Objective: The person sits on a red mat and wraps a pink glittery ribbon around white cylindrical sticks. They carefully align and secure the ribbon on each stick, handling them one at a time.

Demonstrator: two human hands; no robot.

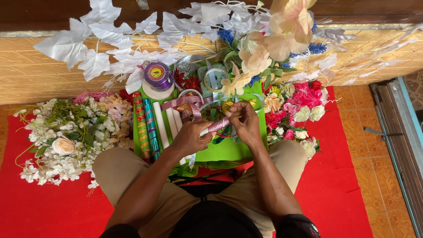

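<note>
On the far left, a bunch of white fake flowers (66, 136) lies on the red mat (48, 207), close by and easy to grab. Next to it sits a green board (222, 152) with shiny wrapped sticks (146, 128) lined up side by side, so each one is easy to pick. Behind them stands a purple ribbon roll (157, 76).

The left hand (190, 137) is closed around a white stick (204, 132), holding it steady over the green board. A shiny pink ribbon (219, 124) runs from that stick up to the right hand (243, 121). The right hand pinches the ribbon end between its fingertips and keeps it tight, so it looks like it goes around the stick neatly.

On the right lie pink and red flowers (304, 99). Big white leaves (110, 48) and peach flowers (269, 48) lean on the wall behind.
</note>
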